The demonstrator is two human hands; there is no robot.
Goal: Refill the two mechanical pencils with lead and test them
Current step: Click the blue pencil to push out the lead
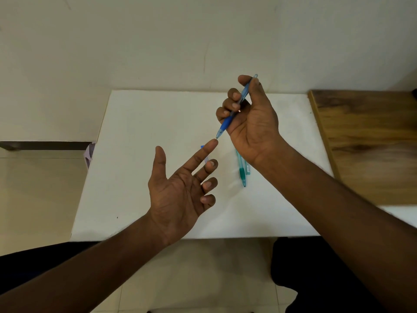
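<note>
Above the white table [140,154], right hand [250,118] curled around the blue pencil [234,109], tip against the outstretched forefinger of the loosely spread, palm-up left hand [180,195].

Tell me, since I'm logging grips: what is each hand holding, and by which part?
The right hand grips the blue pencil around mid-barrel. The left hand holds nothing; its forefinger touches the pencil's tip.

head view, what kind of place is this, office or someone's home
Hard to say for sure; it looks like a plain indoor room, maybe a home or small study space. A bare white table stands against a plain cream wall, a wooden surface adjoins it, and the floor is pale tile.
</note>
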